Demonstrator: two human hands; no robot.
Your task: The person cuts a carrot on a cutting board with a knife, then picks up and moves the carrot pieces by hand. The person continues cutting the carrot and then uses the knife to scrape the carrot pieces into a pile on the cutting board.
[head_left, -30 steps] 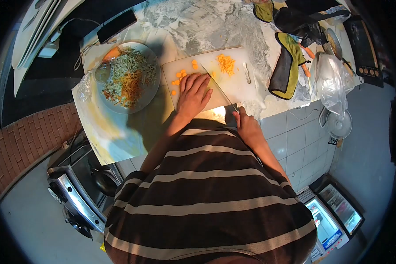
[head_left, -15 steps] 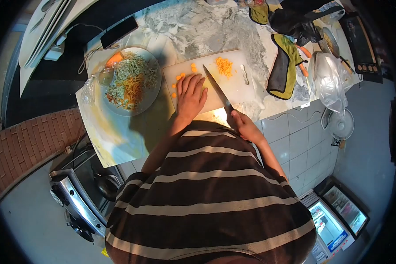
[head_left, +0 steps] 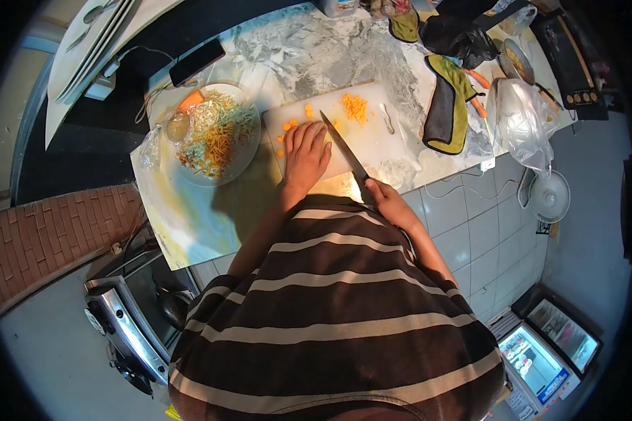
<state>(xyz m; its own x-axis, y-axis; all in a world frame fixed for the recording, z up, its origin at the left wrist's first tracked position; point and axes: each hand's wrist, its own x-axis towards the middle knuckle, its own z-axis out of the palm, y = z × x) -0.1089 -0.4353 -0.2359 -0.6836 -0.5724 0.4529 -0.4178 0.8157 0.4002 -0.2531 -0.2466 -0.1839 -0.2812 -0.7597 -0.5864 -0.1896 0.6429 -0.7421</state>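
Note:
My left hand (head_left: pixel 306 156) rests on the white cutting board (head_left: pixel 344 158), fingers together and bent down over the surface, thumb beside them. Whatever lies under the fingertips is hidden. Carrot slices (head_left: pixel 288 124) lie around those fingertips. In my right hand (head_left: pixel 390 203) is the handle of a long kitchen knife (head_left: pixel 345 149); its blade slants up and left across the board, tip close to my left fingers. A small pile of diced carrot (head_left: pixel 354 107) sits on the board right of the blade.
Left of the board stands a plate (head_left: pixel 249 158) of shredded vegetables with a carrot chunk (head_left: pixel 189 102). A phone (head_left: pixel 197 62) lies behind it. To the right are a green-and-black cloth item (head_left: pixel 445 105), whole carrots (head_left: pixel 478 105) and a clear plastic bag (head_left: pixel 523 126).
The view has shifted slightly. A bit of carrot now shows just right of the blade near its tip. Both hands keep nearly the same place on the board and knife.

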